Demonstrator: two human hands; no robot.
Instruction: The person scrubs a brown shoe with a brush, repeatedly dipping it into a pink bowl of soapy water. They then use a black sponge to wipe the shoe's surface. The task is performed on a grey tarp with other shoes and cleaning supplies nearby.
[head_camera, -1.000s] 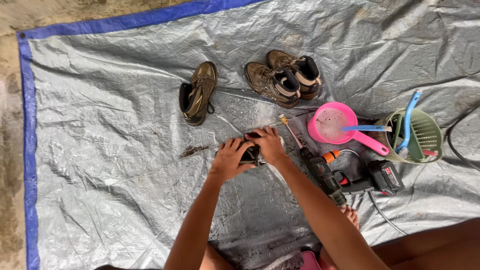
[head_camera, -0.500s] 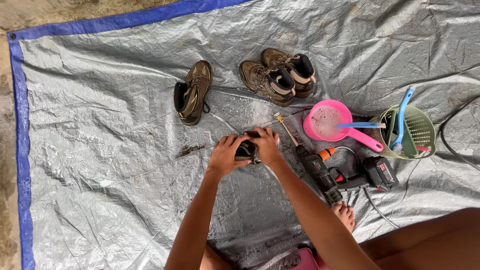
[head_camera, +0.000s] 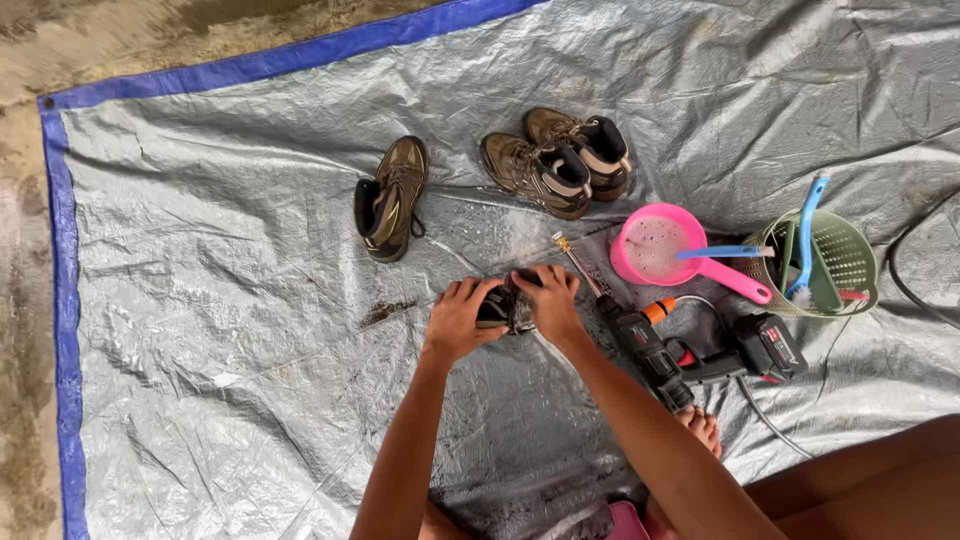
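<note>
Both my hands grip a dark, muddy shoe (head_camera: 498, 306) low over the grey tarp (head_camera: 220, 330). My left hand (head_camera: 458, 318) holds its left end, fingers curled over the top. My right hand (head_camera: 548, 298) covers its right end. Most of the shoe is hidden under my fingers. Just right of my right hand lies a black cordless spray gun (head_camera: 660, 350) with a brass nozzle, an orange fitting and a hose.
A single brown boot (head_camera: 390, 198) lies on its side above my hands, and a pair of brown boots (head_camera: 556, 164) farther right. A pink scoop (head_camera: 662, 250), a green basket (head_camera: 835, 262) with blue brushes, my bare toes (head_camera: 703, 430), and the tarp's blue border (head_camera: 62, 300) on sandy ground are also in view.
The view has shifted a little. My hands stay on the dark shoe in nearly the same place, with the fingers slightly rearranged. Nothing else on the tarp has moved.
</note>
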